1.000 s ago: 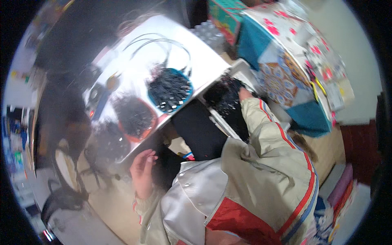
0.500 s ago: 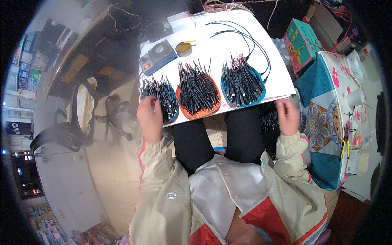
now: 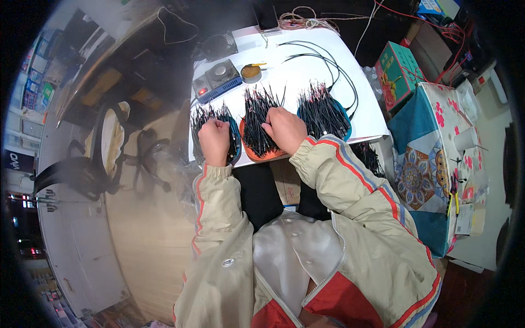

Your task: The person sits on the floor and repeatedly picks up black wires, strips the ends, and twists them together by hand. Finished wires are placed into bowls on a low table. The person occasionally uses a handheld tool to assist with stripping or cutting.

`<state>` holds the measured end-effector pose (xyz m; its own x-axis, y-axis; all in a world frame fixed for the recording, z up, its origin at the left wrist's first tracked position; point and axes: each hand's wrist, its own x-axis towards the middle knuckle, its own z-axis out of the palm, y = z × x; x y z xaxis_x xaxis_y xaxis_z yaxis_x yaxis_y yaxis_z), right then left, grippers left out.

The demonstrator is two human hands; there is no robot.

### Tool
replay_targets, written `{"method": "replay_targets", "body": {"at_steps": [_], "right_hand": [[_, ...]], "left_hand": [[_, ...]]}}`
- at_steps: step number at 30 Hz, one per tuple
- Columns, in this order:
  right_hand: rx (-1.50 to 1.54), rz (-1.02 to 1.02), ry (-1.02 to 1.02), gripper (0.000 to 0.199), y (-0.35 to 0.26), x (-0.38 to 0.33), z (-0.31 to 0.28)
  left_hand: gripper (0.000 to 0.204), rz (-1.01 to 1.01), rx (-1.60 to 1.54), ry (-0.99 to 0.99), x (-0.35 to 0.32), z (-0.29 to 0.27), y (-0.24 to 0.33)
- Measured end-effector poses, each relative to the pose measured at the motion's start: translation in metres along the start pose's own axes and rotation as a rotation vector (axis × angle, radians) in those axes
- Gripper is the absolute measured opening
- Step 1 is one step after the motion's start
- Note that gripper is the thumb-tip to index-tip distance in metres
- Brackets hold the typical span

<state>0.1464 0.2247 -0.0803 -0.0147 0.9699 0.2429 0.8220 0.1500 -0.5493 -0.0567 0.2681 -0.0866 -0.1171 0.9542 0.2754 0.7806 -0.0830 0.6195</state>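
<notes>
Three trays of short black cables stand in a row along the near edge of a white-topped table. My left hand [image 3: 214, 141] is closed over the cables [image 3: 203, 117] of the left blue tray [image 3: 237, 143]. My right hand [image 3: 285, 128], its fingers curled, reaches in from the right against the cables [image 3: 257, 115] of the middle orange tray [image 3: 268, 157]. What either hand's fingers hold is hidden. More cables [image 3: 322, 112] with connector ends fill the right blue tray [image 3: 345, 117], which neither hand touches.
Behind the trays are a blue-grey device [image 3: 217, 79] with a red light and a round tin [image 3: 251, 73] with a yellow-handled tool on it. Long black cables [image 3: 333, 63] loop at the back right. A cloth-covered table [image 3: 418, 164] and green box [image 3: 398, 76] stand right; an office chair [image 3: 104, 147] left.
My right hand has swung left from beyond the table's right corner to the middle tray. My left hand has moved slightly right over the left tray, its fingers now curled in.
</notes>
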Motion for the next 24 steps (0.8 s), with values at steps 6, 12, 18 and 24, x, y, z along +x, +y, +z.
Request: {"method": "replay_targets", "body": {"at_steps": [6,12,18,24], "right_hand": [[0.069,-0.026,0.039,0.018,0.004,0.005,0.006],[0.163,-0.008,0.069,0.019,0.0,0.012,0.014],[0.695,-0.024,0.288,0.012,-0.019,0.011,-0.017],[0.978,-0.07,0.092,0.01,-0.054,-0.05,-0.079]], "left_hand": [[0.014,-0.024,-0.515,0.094,-0.006,-0.023,0.013],[0.012,-0.122,-1.261,-0.173,-0.036,-0.052,0.046],[0.012,-0.217,-1.348,-0.282,-0.077,-0.069,0.072],[0.014,-0.172,-1.393,-0.257,-0.098,-0.073,0.098]]}}
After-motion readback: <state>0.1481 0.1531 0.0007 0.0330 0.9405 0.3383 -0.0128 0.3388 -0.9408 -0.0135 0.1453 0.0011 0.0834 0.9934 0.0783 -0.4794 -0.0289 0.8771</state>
